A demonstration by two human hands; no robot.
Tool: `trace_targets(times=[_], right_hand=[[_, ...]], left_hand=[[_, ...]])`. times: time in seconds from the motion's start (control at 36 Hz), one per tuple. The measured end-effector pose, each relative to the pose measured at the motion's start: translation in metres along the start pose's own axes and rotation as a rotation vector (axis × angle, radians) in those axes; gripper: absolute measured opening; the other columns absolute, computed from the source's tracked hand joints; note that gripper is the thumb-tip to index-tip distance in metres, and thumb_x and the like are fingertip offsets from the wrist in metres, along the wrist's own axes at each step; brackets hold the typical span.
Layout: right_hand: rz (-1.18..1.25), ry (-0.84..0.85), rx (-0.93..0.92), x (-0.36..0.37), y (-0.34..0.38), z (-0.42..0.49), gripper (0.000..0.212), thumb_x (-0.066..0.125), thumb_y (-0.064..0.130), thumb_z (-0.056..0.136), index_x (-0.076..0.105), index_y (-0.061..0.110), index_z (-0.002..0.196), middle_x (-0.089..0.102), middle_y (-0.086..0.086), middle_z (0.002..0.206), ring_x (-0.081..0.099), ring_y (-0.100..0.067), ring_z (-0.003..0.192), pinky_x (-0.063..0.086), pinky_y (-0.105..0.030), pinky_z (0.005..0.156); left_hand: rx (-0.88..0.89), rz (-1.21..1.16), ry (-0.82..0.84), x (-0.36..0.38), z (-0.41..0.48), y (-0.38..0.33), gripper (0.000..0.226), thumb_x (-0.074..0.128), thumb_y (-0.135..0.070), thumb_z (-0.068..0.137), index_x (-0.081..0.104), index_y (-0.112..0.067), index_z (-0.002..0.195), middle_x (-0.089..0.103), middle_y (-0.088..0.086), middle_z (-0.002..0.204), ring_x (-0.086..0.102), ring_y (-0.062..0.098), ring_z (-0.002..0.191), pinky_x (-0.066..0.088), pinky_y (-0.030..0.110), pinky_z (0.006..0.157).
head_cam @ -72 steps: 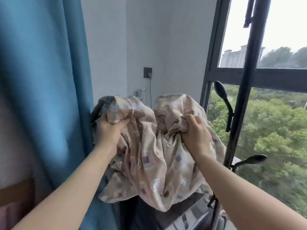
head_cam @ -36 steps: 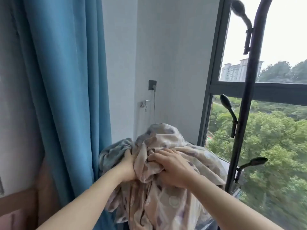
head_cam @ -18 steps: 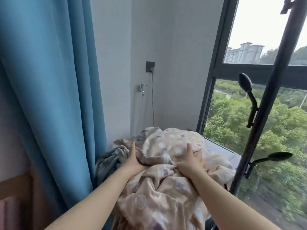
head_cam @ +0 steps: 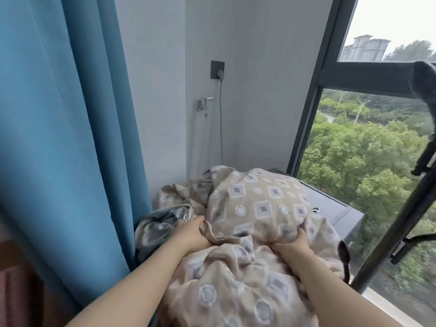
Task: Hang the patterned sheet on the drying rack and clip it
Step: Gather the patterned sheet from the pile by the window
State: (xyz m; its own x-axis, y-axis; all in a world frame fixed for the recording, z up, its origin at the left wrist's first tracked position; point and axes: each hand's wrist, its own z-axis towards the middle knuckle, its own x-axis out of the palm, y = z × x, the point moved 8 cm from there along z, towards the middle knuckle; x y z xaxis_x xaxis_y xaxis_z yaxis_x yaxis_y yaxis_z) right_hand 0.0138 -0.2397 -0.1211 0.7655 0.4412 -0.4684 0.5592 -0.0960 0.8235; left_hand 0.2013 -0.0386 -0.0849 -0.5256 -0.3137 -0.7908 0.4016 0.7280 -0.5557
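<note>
A blue curtain fills 9 o'clock, and a grey wall with a socket and a tap stands at 12. A window shows trees at 3, with the black pole of the drying rack slanting across 4. The patterned sheet lies bunched at 6 o'clock over a dark grey top; the left hand clenches its hem at 7, and the right hand grasps a puffed fold at 5.
</note>
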Motion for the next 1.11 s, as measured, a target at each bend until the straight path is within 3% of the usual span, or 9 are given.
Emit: trace_targets(times=[0.17, 0.31, 0.47, 0.53, 0.64, 0.78, 0.92, 1.0, 1.11], right_hand=[[-0.188, -0.078, -0.118, 0.000, 0.000, 0.018, 0.024, 0.057, 0.018, 0.085, 0.054, 0.007, 0.106, 0.061, -0.022, 0.109, 0.054, -0.037, 0.106, 0.039, -0.034, 0.081], [-0.177, -0.141, -0.241, 0.002, 0.011, 0.005, 0.009, 0.047, 0.012, 0.091, 0.054, 0.007, 0.091, 0.063, -0.022, 0.106, 0.053, -0.038, 0.107, 0.034, -0.035, 0.080], [0.006, -0.295, -0.375, -0.013, 0.048, -0.028, 0.037, 0.048, 0.003, 0.087, 0.030, 0.014, 0.056, 0.039, -0.002, 0.057, 0.044, -0.026, 0.073, 0.019, -0.031, 0.063], [0.085, -0.319, -0.457, -0.015, 0.068, -0.044, 0.041, 0.050, 0.001, 0.085, 0.026, 0.015, 0.055, 0.036, -0.001, 0.054, 0.039, -0.023, 0.065, 0.015, -0.036, 0.057], [0.226, -0.299, -0.678, -0.012, 0.111, -0.082, 0.043, 0.053, -0.001, 0.083, 0.026, 0.017, 0.055, 0.035, 0.001, 0.058, 0.034, -0.016, 0.060, 0.028, -0.019, 0.053], [0.352, -0.209, -0.945, -0.013, 0.163, -0.143, 0.046, 0.053, -0.010, 0.075, 0.026, 0.020, 0.054, 0.034, 0.004, 0.057, 0.029, -0.010, 0.057, 0.029, -0.019, 0.054], [0.428, -0.187, -1.171, -0.029, 0.203, -0.199, 0.040, 0.054, -0.011, 0.073, 0.029, 0.015, 0.056, 0.034, -0.004, 0.056, 0.027, -0.008, 0.056, 0.025, -0.021, 0.053], [0.476, -0.146, -1.270, -0.047, 0.217, -0.231, 0.031, 0.057, -0.008, 0.076, 0.034, 0.002, 0.057, 0.037, -0.008, 0.057, 0.030, -0.005, 0.056, 0.027, -0.020, 0.052], [0.532, -0.065, -1.356, -0.071, 0.217, -0.269, 0.037, 0.060, -0.008, 0.075, 0.032, 0.006, 0.056, 0.038, 0.002, 0.055, 0.031, -0.002, 0.055, 0.028, -0.015, 0.051]], left_hand=[[-0.014, -0.015, -0.037, 0.010, 0.018, 0.004, 0.028, 0.055, -0.051, 0.063, 0.047, -0.028, 0.076, 0.058, 0.010, 0.113, 0.049, 0.026, 0.110, 0.040, 0.026, 0.084], [0.050, -0.039, -0.128, 0.004, 0.013, 0.001, 0.037, 0.056, -0.043, 0.082, 0.037, -0.024, 0.057, 0.065, 0.011, 0.102, 0.056, 0.026, 0.102, 0.041, 0.028, 0.078], [0.072, -0.307, -0.237, -0.019, -0.005, 0.007, 0.032, 0.066, -0.025, 0.080, 0.045, -0.019, 0.057, 0.054, -0.001, 0.066, 0.058, 0.025, 0.083, 0.035, 0.027, 0.065], [0.101, -0.412, -0.335, -0.037, -0.017, 0.009, 0.032, 0.071, -0.022, 0.078, 0.046, -0.017, 0.057, 0.054, -0.001, 0.063, 0.053, 0.020, 0.070, 0.033, 0.027, 0.059], [0.207, -0.571, -0.567, -0.082, -0.053, 0.007, 0.029, 0.075, -0.029, 0.073, 0.052, -0.021, 0.058, 0.056, -0.004, 0.060, 0.052, 0.021, 0.067, 0.034, 0.021, 0.055], [0.287, -0.788, -0.755, -0.130, -0.093, 0.010, 0.042, 0.053, -0.059, 0.029, 0.058, -0.031, 0.061, 0.060, -0.012, 0.062, 0.053, 0.016, 0.070, 0.038, 0.027, 0.069], [0.471, -0.934, -0.895, -0.178, -0.133, 0.001, 0.019, 0.076, -0.036, 0.051, 0.063, -0.030, 0.064, 0.061, -0.025, 0.051, 0.054, -0.011, 0.055, 0.042, 0.008, 0.063], [0.575, -0.928, -0.985, -0.201, -0.164, -0.010, 0.030, 0.066, -0.048, 0.042, 0.064, -0.031, 0.066, 0.061, -0.022, 0.055, 0.052, -0.009, 0.056, 0.042, 0.011, 0.064], [0.683, -0.885, -1.054, -0.219, -0.208, -0.033, 0.010, 0.064, -0.048, 0.044, 0.061, -0.052, 0.053, 0.057, -0.031, 0.051, 0.049, -0.012, 0.051, 0.039, 0.010, 0.061]])
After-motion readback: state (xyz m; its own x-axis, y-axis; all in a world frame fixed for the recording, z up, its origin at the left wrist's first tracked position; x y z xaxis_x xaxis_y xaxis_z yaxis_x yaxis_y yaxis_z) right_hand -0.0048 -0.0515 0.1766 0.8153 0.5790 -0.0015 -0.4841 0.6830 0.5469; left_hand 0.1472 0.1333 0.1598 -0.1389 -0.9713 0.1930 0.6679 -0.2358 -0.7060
